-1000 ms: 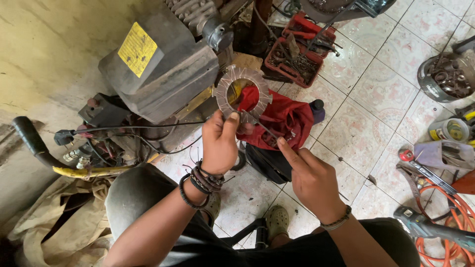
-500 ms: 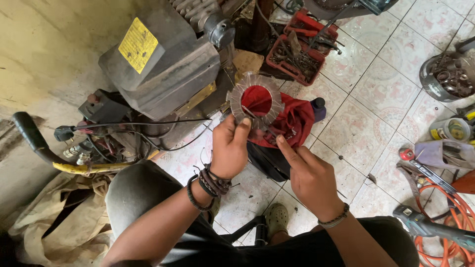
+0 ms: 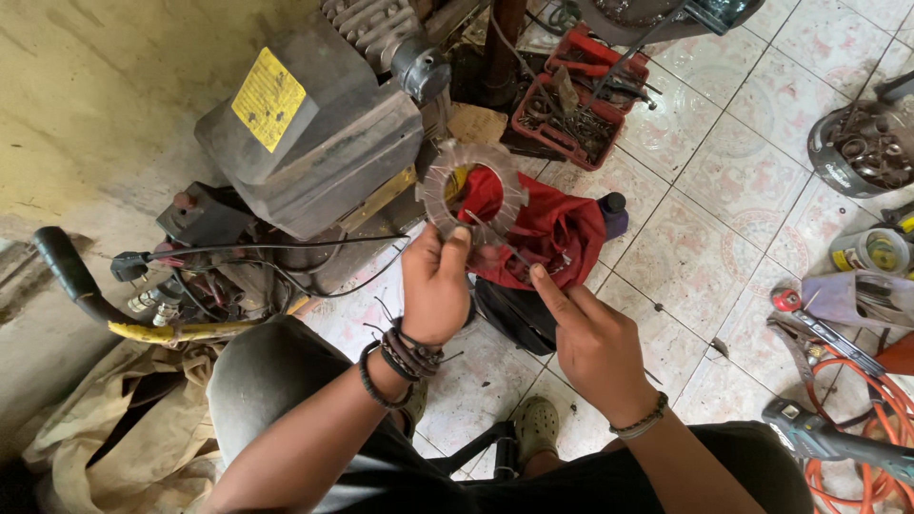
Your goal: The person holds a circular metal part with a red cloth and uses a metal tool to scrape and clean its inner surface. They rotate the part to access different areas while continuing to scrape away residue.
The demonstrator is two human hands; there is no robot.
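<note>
Right now my left hand (image 3: 435,286) pinches the flat grey metal ring with radial slots (image 3: 471,193) at its six o'clock rim, thumb and fingers pressed together on the edge, holding it up face-on in front of me. Its band is pale and dull, scored all round by thin lines that run from the round centre hole outward like spokes, and the outer edge looks faintly notched. Through the hole I see the crumpled red cloth (image 3: 543,228) that lies on the tiled floor (image 3: 705,238) behind it, at three o'clock of the ring.

My right hand (image 3: 595,343) sits at five o'clock of the ring, forefinger stretched out along a thin dark metal rod (image 3: 495,238) whose tip reaches the ring's lower inner edge; the other fingers are curled, and how tightly they close on the rod I cannot tell.

At ten o'clock of the ring stands the grimy grey machine housing with a yellow label (image 3: 305,133), and at one o'clock the red plastic tray of metal parts (image 3: 571,105).
</note>
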